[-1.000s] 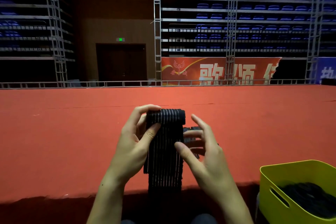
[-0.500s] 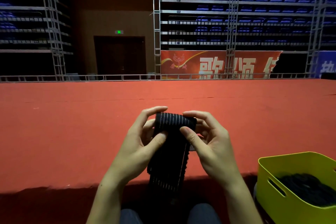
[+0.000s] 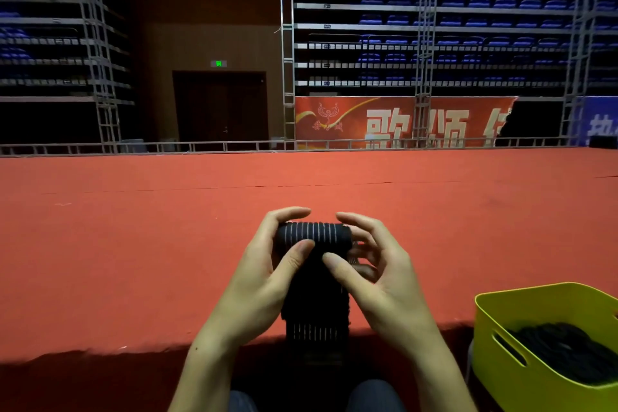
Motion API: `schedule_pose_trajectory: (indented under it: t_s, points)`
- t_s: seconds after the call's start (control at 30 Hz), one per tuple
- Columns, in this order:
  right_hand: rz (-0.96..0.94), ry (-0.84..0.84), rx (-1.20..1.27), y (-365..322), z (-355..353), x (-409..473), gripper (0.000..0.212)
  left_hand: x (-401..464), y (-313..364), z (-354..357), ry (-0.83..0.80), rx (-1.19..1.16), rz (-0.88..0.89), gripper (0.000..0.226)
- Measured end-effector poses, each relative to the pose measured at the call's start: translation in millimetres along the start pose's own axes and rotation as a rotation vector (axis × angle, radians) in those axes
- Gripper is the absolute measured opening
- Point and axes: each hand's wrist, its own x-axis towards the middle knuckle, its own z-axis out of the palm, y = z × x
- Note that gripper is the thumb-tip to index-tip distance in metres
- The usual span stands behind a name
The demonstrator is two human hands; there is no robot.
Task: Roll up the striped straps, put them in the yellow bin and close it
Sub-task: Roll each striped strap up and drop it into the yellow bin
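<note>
Between both hands, the striped strap (image 3: 314, 237) lies roll-axis crosswise, tail hanging toward the person; left hand (image 3: 264, 281) and right hand (image 3: 378, 281) pinch its ends; yellow bin (image 3: 501, 378) sits right of it.

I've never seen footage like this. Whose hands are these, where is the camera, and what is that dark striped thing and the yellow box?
There is no machine here: a person wears a camera on the head, so you look forward and down over their own arms. The left hand and right hand both hold a black striped strap, thumbs pressing on the front. Its top is wound into a roll, and the loose tail hangs down between the wrists. In front lies a wide red carpeted surface, probably a stage. At lower right stands an open yellow bin with dark material inside, likely straps already rolled, though that is too dim to confirm. Behind are blue seats and a red banner.
</note>
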Motion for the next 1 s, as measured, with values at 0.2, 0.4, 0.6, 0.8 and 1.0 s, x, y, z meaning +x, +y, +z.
schedule_pose_trajectory:
  t_s: [0.2,0.4,0.6,0.8,1.0]
  points:
    - [0.017,-0.007,-0.058,5,-3,-1,0.038,-4,-2,-3,-0.086,0.010,0.004,0.040]
    - [0.003,-0.013,-0.185,10,5,-7,0.060,-9,-6,-1,-0.097,0.006,-0.025,0.047]
    - [0.038,-0.059,-0.224,11,19,-8,0.062,-9,-7,4,-0.009,0.074,-0.002,0.038]
    - [-0.016,-0.023,-0.171,3,23,-9,0.056,-11,-4,1,0.007,0.019,0.001,0.032]
    - [0.017,0.002,0.048,9,12,-9,0.035,-10,-8,-1,0.089,-0.052,-0.027,0.040]
